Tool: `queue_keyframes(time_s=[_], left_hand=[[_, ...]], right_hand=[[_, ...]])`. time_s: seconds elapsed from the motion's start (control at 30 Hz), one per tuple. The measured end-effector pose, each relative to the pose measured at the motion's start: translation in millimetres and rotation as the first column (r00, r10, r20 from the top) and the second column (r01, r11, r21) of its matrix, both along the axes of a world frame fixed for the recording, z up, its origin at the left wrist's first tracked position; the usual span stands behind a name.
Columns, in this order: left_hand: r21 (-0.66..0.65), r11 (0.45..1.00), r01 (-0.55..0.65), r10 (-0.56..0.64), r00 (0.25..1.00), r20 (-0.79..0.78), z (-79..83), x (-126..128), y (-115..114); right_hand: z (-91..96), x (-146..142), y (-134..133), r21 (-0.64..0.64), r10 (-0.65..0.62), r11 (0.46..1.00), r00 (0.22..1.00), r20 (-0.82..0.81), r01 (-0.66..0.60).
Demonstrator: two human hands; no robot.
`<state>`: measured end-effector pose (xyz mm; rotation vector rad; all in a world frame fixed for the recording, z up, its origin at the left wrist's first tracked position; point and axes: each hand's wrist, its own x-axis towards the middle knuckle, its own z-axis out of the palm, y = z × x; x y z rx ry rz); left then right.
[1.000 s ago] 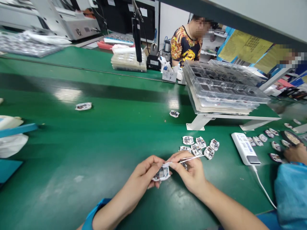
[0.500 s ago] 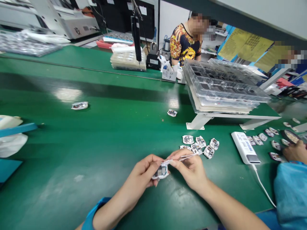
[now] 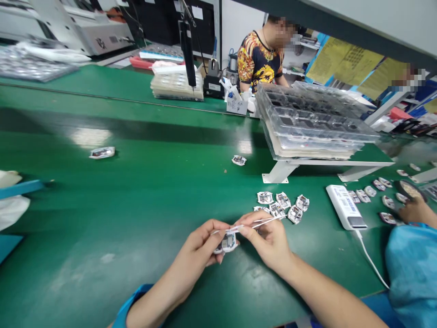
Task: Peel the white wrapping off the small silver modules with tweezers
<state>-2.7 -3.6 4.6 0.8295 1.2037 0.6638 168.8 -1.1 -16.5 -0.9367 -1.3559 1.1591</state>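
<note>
My left hand [image 3: 201,248] pinches a small white module with a circuit board [image 3: 228,242] just above the green belt [image 3: 136,214]. Close beside it, my right hand [image 3: 269,243] grips white tweezers [image 3: 264,222] whose tips reach the top of the module. A cluster of several like modules [image 3: 282,205] lies on the belt just beyond my right hand.
A stack of clear plastic trays [image 3: 307,125] sits on a white stand at the right. A white power bank [image 3: 345,212] with a cable lies near a co-worker's hand [image 3: 414,212]. Two stray modules [image 3: 101,152] [image 3: 238,160] lie farther out. A person sits across the belt.
The camera view has shifted slightly, so everything sits a little left and higher. My hands stay together on the module, with the tweezers held nearly the same.
</note>
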Motion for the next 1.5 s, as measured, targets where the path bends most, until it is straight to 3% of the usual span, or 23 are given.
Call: queue_keyframes(time_s=[0.13, 0.47, 0.7, 0.83, 0.93, 1.0, 1.1, 1.2, 1.37, 1.5], left_hand=[[0.001, 1.000, 0.010, -0.010, 1.000, 0.007, 1.4, 0.9, 0.2], [0.091, 0.996, -0.014, 0.006, 0.996, 0.087, -6.0, -0.1, 0.7], [0.086, 0.995, -0.044, 0.033, 0.991, 0.130, -5.5, -1.0, 0.6], [0.153, 0.986, 0.069, -0.089, 0.988, 0.128, -6.6, -4.7, 1.2], [0.218, 0.957, 0.191, -0.221, 0.967, 0.125, -11.7, -7.2, 2.8], [0.278, 0.936, 0.218, -0.242, 0.969, 0.053, -16.9, -9.4, 7.2], [0.401, 0.884, 0.241, -0.191, 0.968, -0.162, -24.6, -16.6, 28.1], [0.501, 0.839, 0.213, -0.005, 0.923, -0.385, -29.5, -31.4, 73.1], [0.570, 0.804, 0.167, 0.207, 0.821, -0.532, -32.8, -60.2, 165.8], [0.594, 0.774, 0.218, 0.281, 0.722, -0.632, -34.9, -73.0, 203.1]], right_hand=[[-0.6, -1.3, -0.9, 0.006, -0.040, 0.999, 0.999, 0.007, 0.040], [2.0, -2.0, -2.8, 0.203, -0.060, 0.978, 0.994, 0.092, 0.040], [-0.7, -4.5, -4.0, 0.180, -0.057, 0.982, 0.998, 0.036, 0.050], [1.3, -0.3, -2.5, 0.195, -0.088, 0.979, 0.990, 0.110, 0.065], [3.8, 2.0, -1.7, 0.122, -0.114, 0.988, 0.982, 0.153, 0.096], [5.3, 2.0, -1.9, 0.093, -0.133, 0.988, 0.978, 0.161, 0.120], [7.9, 0.9, -3.3, 0.121, -0.167, 0.981, 0.976, 0.142, 0.150], [11.8, 0.2, -5.2, 0.166, -0.174, 0.975, 0.975, 0.137, 0.151], [15.9, -1.1, -6.4, 0.270, -0.181, 0.954, 0.968, 0.172, 0.130], [15.3, -1.9, -3.9, 0.300, -0.185, 0.945, 0.968, 0.170, 0.128]])
